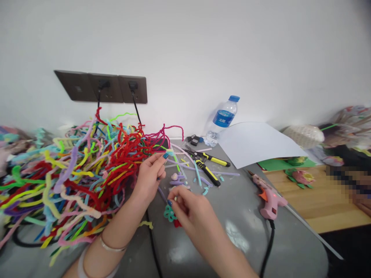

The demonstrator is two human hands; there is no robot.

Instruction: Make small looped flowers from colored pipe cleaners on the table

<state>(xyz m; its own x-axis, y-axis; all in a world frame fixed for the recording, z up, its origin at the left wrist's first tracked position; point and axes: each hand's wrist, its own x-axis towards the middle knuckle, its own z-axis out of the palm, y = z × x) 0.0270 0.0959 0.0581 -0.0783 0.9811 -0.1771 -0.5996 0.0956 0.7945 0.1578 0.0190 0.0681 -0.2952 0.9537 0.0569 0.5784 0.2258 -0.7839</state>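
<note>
My left hand is raised over the grey table, thumb and forefinger pinched on a short pale blue and yellow pipe cleaner piece. Lower and to the right, my right hand has its fingers curled together; whatever lies between its fingertips is hidden. Just under those fingertips a teal looped pipe cleaner flower rests on the table, with a bit of red beside it. Cut purple pipe cleaner pieces lie beyond my right hand. Yellow and black wire pliers lie farther back.
A large heap of coloured pipe cleaners covers the left side. A pink glue gun with a black cord lies at right. Behind are a water bottle leaning on the wall and white paper. A black cable crosses the table.
</note>
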